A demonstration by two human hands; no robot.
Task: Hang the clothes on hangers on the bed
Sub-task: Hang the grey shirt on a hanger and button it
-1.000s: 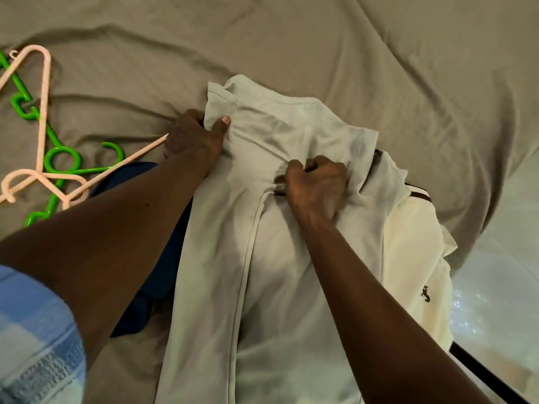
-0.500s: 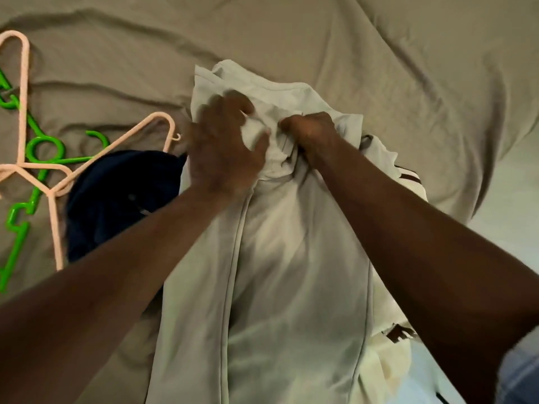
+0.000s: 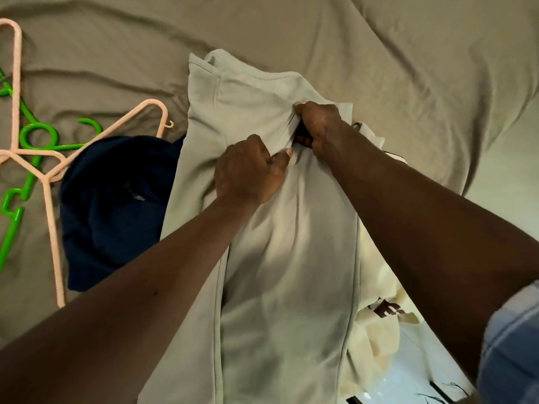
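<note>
A pale grey garment [image 3: 280, 258] lies lengthwise on the bed, its top end pointing away from me. My left hand [image 3: 248, 173] pinches a fold of its cloth near the middle. My right hand [image 3: 319, 128] grips the bunched cloth just beyond, with something dark showing under its fingers. A pink hanger [image 3: 52, 170] lies on the sheet at the left, partly over a green hanger [image 3: 35, 135]. A dark navy garment [image 3: 113, 205] sits crumpled between the hangers and the grey garment.
A cream garment with dark trim [image 3: 379, 325] lies under the grey one at the right. The taupe bed sheet [image 3: 379, 53] is wrinkled all around. The bed's edge and a pale floor [image 3: 408, 383] show at the lower right.
My left hand has slid down and right from the garment's top left to its middle. My right hand stays clenched on the cloth. The view has shifted slightly.
</note>
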